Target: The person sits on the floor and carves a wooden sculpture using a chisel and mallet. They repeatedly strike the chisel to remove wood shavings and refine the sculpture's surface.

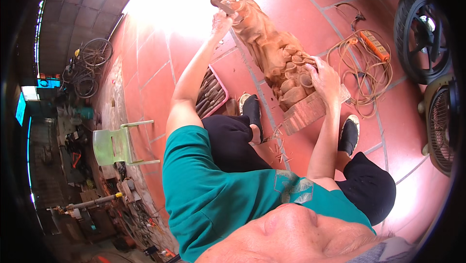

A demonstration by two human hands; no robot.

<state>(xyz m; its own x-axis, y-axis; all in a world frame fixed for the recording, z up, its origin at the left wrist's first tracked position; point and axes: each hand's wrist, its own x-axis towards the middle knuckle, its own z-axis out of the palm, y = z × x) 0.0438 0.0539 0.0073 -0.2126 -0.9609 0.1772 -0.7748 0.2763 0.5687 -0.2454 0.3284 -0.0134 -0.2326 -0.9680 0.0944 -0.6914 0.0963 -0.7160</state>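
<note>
A long, reddish-brown wood carving (272, 39) lies slanting across the tiled floor in front of me. Its far end is narrow, rounded lumps cover its nearer part, and a flat block forms the near end. Over the far end, my left hand (223, 24) is closed on a flat brown strip (225, 7), held against the wood; whether it is sandpaper or a tool I cannot tell. My right hand (326, 81) grips the carving's right side by the rounded lumps, fingers bent over its edge. Part of the near block sits below that wrist.
Beside my left foot is a pink tray (224, 90) of carving tools (208, 95). An orange power strip (374, 45) and coiled cord (359, 99) lie right, near a motorbike wheel (420, 34) and a fan (439, 122). A green chair (110, 147) stands left. Wood chips (279, 153) litter the floor.
</note>
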